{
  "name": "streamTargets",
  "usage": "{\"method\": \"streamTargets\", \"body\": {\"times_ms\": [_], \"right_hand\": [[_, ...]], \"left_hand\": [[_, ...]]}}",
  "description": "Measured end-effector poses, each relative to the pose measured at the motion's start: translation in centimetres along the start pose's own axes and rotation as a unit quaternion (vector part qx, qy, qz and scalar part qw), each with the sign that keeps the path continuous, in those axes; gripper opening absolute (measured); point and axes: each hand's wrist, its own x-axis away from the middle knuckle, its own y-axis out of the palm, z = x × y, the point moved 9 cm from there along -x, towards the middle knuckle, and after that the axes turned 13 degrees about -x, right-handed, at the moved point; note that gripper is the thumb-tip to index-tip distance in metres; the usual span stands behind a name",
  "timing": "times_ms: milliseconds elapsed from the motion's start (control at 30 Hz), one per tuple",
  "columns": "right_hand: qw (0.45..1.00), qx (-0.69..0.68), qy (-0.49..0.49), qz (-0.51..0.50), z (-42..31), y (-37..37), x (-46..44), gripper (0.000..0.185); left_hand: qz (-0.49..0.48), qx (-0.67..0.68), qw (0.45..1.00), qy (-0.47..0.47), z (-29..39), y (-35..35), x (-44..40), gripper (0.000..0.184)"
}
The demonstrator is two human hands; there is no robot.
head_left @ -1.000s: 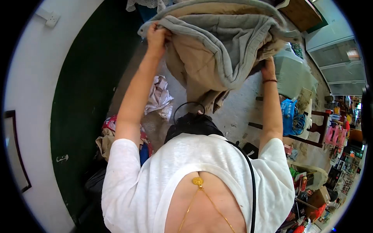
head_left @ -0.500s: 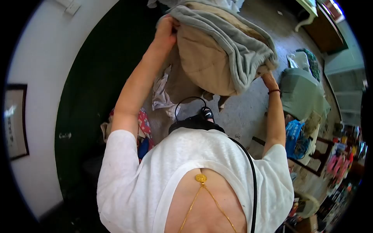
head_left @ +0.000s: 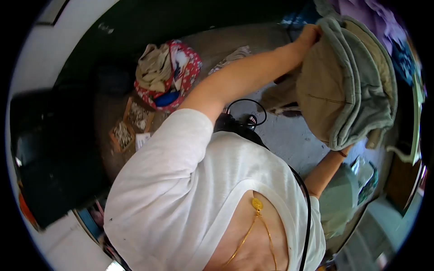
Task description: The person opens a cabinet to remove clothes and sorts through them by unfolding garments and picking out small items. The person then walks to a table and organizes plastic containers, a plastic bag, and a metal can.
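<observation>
A khaki garment with a thick grey lining (head_left: 332, 90) hangs in the air at the upper right, stretched between my two hands. Its opening faces right, and a brown part of it droops lower on the left. My left hand (head_left: 310, 36) is closed on the upper edge, fingers partly tucked behind the cloth. At the bottom edge, my right hand (head_left: 346, 149) grips the garment, with most of its fingers hidden by the fabric. I cannot make out exactly what kind of garment it is.
A red flowered bag (head_left: 192, 58) with clothes stands on the floor at left, near wooden boxes (head_left: 122, 135) of small pale pieces. Purple cloth (head_left: 379, 22) lies at upper right. A pale green covered object (head_left: 334, 194) stands lower right. A black cable (head_left: 298, 180) crosses my body.
My view and body have turned, so the garment and both hands now appear farther right. The flowered bag and wooden boxes have come into fuller view. Both hands keep their hold.
</observation>
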Motion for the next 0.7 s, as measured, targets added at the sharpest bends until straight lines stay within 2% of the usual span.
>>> {"method": "streamTargets", "body": {"times_ms": [33, 100, 133, 167, 200, 233, 267, 300, 333, 367, 400, 433, 467, 500, 533, 567, 600, 633, 667, 700], "right_hand": [[0.999, -0.002, -0.034, -0.017, -1.2, 2.0, -0.7, 0.041], [0.994, 0.017, -0.096, -0.042, -2.7, 5.1, -1.7, 0.042], [0.990, 0.045, -0.123, -0.055, -2.9, 6.4, -2.0, 0.042], [0.979, 0.137, -0.135, -0.067, -2.0, 7.4, -2.7, 0.039], [0.959, 0.228, -0.151, -0.076, -1.1, 8.3, -3.4, 0.036], [0.924, 0.311, -0.202, -0.093, 1.5, 6.9, -4.7, 0.035], [0.879, 0.390, -0.254, -0.105, 5.2, 5.0, -5.5, 0.034], [0.852, 0.458, -0.199, -0.156, 9.2, 4.9, -5.6, 0.042], [0.823, 0.536, -0.082, -0.168, 16.0, 0.8, -6.8, 0.044], [0.732, 0.650, -0.069, -0.192, 19.4, -0.6, -4.9, 0.048], [0.692, 0.653, -0.215, -0.220, 22.9, -3.5, -2.6, 0.054], [0.735, 0.636, -0.001, -0.235, 29.6, -11.0, -1.9, 0.066], [0.446, 0.752, -0.050, -0.482, 42.8, -20.4, 0.8, 0.063], [0.378, 0.754, 0.035, -0.536, 42.0, -20.9, 6.0, 0.062], [0.306, 0.740, 0.129, -0.584, 40.3, -21.2, 11.7, 0.062], [0.239, 0.714, 0.220, -0.620, 38.3, -21.8, 17.7, 0.063], [0.056, 0.696, 0.207, -0.686, 36.7, -22.4, 22.0, 0.063], [0.280, 0.644, 0.493, -0.514, 37.2, -27.7, 24.6, 0.053], [0.474, 0.524, 0.667, -0.234, 38.0, -33.5, 27.1, 0.043], [0.514, 0.502, 0.688, -0.105, 34.1, -32.2, 28.8, 0.029]], "left_hand": [[-0.028, 0.011, 0.999, 0.016, 0.5, -0.3, -0.9, 0.024], [-0.005, -0.011, 0.998, 0.066, 2.2, -0.8, -0.8, 0.024], [0.011, -0.032, 0.995, 0.096, 3.4, -1.2, -0.3, 0.024], [0.024, -0.032, 0.992, 0.119, 5.0, -1.8, 0.5, 0.024], [0.131, -0.233, 0.957, 0.108, 6.5, -3.7, 1.9, 0.030], [0.239, -0.417, 0.873, 0.082, 8.0, -5.6, 3.6, 0.039], [0.257, -0.413, 0.869, 0.093, 8.9, -7.7, 4.7, 0.039], [0.329, -0.551, 0.758, 0.113, 10.3, -11.0, 6.2, 0.045], [0.390, -0.669, 0.620, 0.123, 11.3, -14.5, 7.8, 0.051], [0.410, -0.678, 0.594, 0.139, 11.3, -19.6, 9.2, 0.059], [0.416, -0.697, 0.568, 0.136, 10.9, -23.0, 11.9, 0.056], [0.411, -0.596, 0.685, 0.079, 8.2, -28.9, 14.6, 0.045], [0.384, -0.710, 0.583, 0.095, 7.5, -28.4, 19.8, 0.036], [0.366, -0.801, 0.458, 0.118, 6.6, -27.8, 25.2, 0.027], [0.387, -0.771, 0.506, 0.025, 2.4, -42.0, 29.2, 0.029], [0.460, -0.735, 0.498, -0.029, 1.1, -35.6, 37.4, 0.024], [0.468, -0.716, 0.483, -0.185, -2.4, -39.3, 44.1, 0.020], [0.486, -0.697, 0.437, -0.294, -7.5, -44.2, 52.9, 0.025], [0.483, -0.671, 0.389, -0.406, -12.3, -48.4, 61.3, 0.030], [0.614, -0.544, 0.429, -0.378, -16.0, -46.6, 69.2, 0.035]]}}
